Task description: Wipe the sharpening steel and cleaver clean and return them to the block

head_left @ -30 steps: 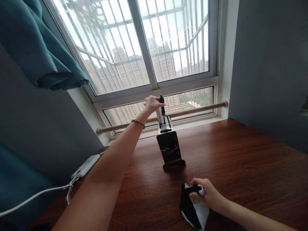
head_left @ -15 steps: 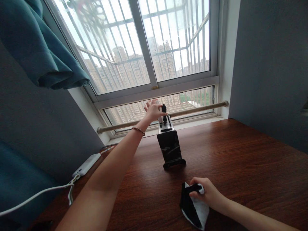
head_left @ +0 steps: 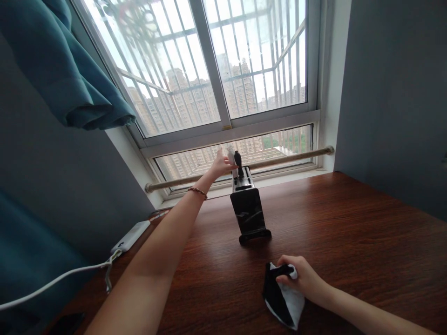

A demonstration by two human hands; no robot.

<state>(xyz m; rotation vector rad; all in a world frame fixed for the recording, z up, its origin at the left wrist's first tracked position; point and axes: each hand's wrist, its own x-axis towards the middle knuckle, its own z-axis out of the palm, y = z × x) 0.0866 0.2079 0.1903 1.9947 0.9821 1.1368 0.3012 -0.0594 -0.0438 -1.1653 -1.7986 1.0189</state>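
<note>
A black knife block (head_left: 248, 211) with a slotted top stands on the wooden table below the window. A black handle (head_left: 238, 160) rises from a slot, with a pale, partly see-through handle (head_left: 232, 155) just beside it. My left hand (head_left: 220, 164) reaches to the block's top left, its fingers raised and apart and its thumb side against or very close to the pale handle; contact is unclear. At the lower right, my right hand (head_left: 302, 278) is closed on a folded black-and-white cloth (head_left: 284, 298) at the table surface. The cloth's exact kind cannot be made out.
The wooden table (head_left: 349, 223) runs up to the window sill. A pole (head_left: 293, 157) crosses the window's lower part. At the left lie a white power strip (head_left: 131, 236) and its white cable (head_left: 66, 284). A blue curtain (head_left: 84, 88) hangs at the upper left.
My left hand has drawn slightly down and left from the handles, exposing more of the pale one. My right hand keeps its hold on the cloth. The view has shifted slightly.
</note>
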